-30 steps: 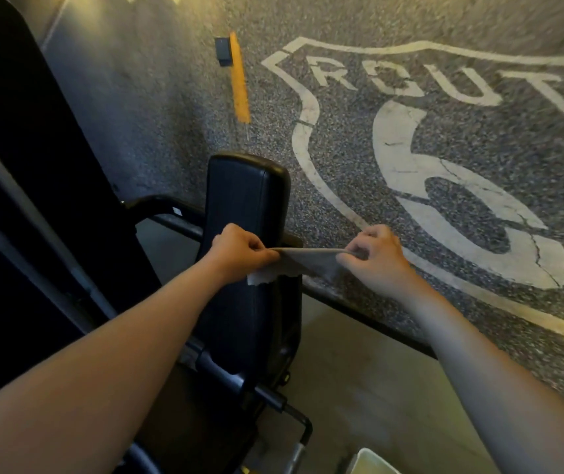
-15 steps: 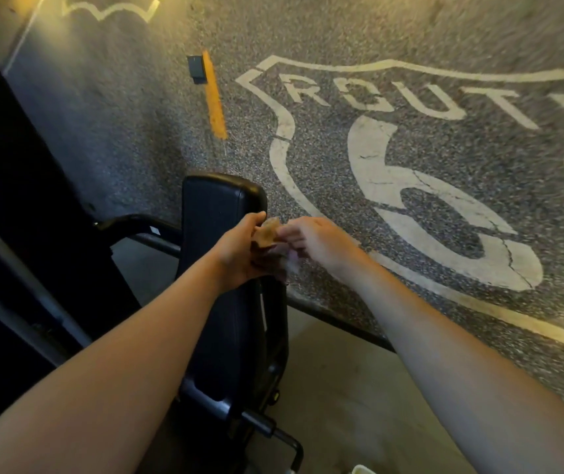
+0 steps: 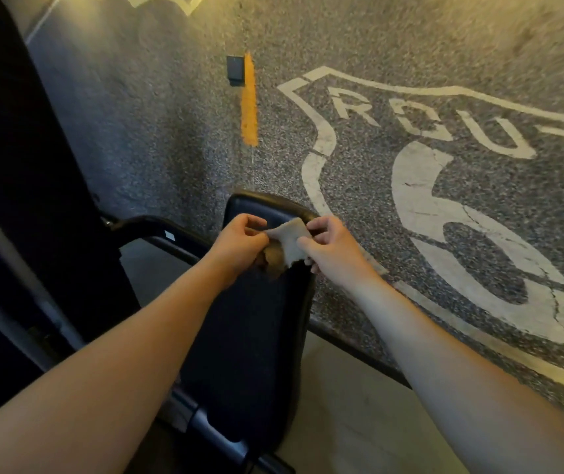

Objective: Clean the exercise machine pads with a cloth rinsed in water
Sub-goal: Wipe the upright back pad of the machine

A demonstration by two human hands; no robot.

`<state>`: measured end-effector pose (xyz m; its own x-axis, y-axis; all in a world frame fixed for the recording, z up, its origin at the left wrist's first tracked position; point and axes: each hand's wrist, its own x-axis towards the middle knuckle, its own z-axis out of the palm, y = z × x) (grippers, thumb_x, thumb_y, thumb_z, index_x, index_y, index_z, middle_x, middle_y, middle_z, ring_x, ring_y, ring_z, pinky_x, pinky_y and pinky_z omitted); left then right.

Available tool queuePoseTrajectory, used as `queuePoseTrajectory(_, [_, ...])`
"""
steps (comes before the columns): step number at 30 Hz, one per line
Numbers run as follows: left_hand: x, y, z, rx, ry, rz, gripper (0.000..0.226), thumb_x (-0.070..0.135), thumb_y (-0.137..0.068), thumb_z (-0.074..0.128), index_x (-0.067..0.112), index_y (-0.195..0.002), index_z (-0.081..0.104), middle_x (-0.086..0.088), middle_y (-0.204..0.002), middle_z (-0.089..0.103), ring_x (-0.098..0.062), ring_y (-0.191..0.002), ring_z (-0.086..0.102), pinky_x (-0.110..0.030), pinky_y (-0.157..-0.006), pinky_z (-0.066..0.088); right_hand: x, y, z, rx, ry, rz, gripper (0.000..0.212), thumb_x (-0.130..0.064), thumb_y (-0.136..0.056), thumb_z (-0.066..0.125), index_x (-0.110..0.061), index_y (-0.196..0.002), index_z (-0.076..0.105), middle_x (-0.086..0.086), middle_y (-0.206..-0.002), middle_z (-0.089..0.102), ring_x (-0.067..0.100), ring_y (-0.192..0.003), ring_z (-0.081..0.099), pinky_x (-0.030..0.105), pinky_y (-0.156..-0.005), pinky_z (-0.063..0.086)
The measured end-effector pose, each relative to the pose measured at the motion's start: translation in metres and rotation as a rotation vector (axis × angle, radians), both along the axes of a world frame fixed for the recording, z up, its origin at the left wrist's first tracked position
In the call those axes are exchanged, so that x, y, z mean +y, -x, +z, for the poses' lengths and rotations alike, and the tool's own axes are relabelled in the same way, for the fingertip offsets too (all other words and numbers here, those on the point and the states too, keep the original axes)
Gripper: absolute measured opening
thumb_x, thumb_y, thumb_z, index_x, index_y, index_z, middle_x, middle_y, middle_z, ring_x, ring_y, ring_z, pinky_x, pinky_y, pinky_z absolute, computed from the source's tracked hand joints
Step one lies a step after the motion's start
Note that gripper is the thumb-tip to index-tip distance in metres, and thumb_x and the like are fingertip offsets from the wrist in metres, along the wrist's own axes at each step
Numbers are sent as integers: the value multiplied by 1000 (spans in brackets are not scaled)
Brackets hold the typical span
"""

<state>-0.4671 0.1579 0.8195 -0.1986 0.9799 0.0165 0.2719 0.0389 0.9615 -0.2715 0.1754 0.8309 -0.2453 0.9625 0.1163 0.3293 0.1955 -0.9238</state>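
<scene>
A small grey-brown cloth (image 3: 287, 244) hangs between both hands, just above the upper part of a black upright pad (image 3: 249, 336) of the exercise machine. My left hand (image 3: 239, 242) pinches the cloth's left side, where it bunches and droops. My right hand (image 3: 330, 249) pinches its right edge with thumb and fingers. The hands are close together, and the cloth is partly folded over itself. The pad's top edge (image 3: 266, 201) shows behind the hands.
A black tubular frame bar (image 3: 157, 229) curves left of the pad. Dark machine parts (image 3: 17, 165) fill the left side. A speckled floor (image 3: 171, 131) carries a white route-sign marking (image 3: 444, 200) and a yellow stripe (image 3: 249, 100). A pale floor strip (image 3: 352, 415) lies below right.
The cloth was stretched flat between my hands, then gathered as the hands met. Now the hands are slightly apart again with the cloth folded between them.
</scene>
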Motion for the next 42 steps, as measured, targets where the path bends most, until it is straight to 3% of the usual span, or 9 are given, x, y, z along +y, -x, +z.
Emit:
queuePoseTrajectory(5, [44,12,15,285,-301,60,12,13,-93,63,17,-103,60,-3,-85,59,-26,-80,63,-42,-74,56,38,24,15,-232,-287,-173,8,-22,-94,62,-28,-96,56,-6,-70,55,13,-61,51,31,-54,39])
queuePoseTrajectory(9, [67,11,3,768,-422,74,20,15,-91,60,18,-110,64,-7,-113,52,-32,-105,47,-45,-91,46,63,26,13,-454,-359,-219,5,-28,-91,68,-32,-89,66,2,-99,54,22,-89,56,29,-81,43])
queuePoseTrajectory(14, [79,11,-5,722,-652,-349,41,10,-99,57,14,-140,55,-5,-145,50,-21,-138,42,-32,-114,36,72,21,13,-357,-273,-136,8,-21,-96,66,-21,-89,70,-5,-80,59,13,-78,57,25,-65,37])
queuePoseTrajectory(17, [86,8,-19,786,-628,-468,55,13,-102,52,19,-155,38,-1,-160,37,-15,-149,32,-32,-121,28,74,14,14,-198,-139,-152,8,-19,-100,58,-21,-101,66,-4,-97,68,9,-87,63,20,-74,48])
queuePoseTrajectory(21, [100,11,-36,1100,-761,-374,65,6,-95,58,18,-156,38,-3,-161,36,-19,-152,27,-45,-124,23,77,7,11,-125,-29,-288,18,-17,-92,52,-28,-103,60,3,-99,70,26,-88,68,48,-80,55])
queuePoseTrajectory(25, [111,17,-30,1126,-729,-246,58,10,-91,59,19,-148,49,-1,-150,50,-20,-143,41,-51,-123,17,80,4,14,-266,-115,-274,17,-15,-96,48,-25,-104,60,7,-88,67,22,-72,62,36,-60,44])
queuePoseTrajectory(33, [119,45,-6,997,-269,80,25,21,-100,45,12,-118,59,-12,-124,63,-30,-127,50,-49,-125,10,90,27,15,-508,-311,-183,12,-21,-105,44,-21,-105,56,4,-86,66,27,-76,62,39,-63,45])
queuePoseTrajectory(37, [105,11,-17,981,-426,19,41,29,-99,37,15,-131,59,-7,-136,60,-26,-136,46,-52,-124,13,102,51,7,-608,-291,-344,17,-20,-103,41,-23,-110,56,9,-96,66,37,-96,63,38,-70,38])
queuePoseTrajectory(42, [104,12,-46,1047,-616,11,47,35,-105,33,23,-146,50,2,-151,49,-19,-147,36,-51,-125,6,107,55,4,-765,-427,-329,14,-17,-103,38,-27,-101,48,6,-80,57,33,-73,52,39,-62,32])
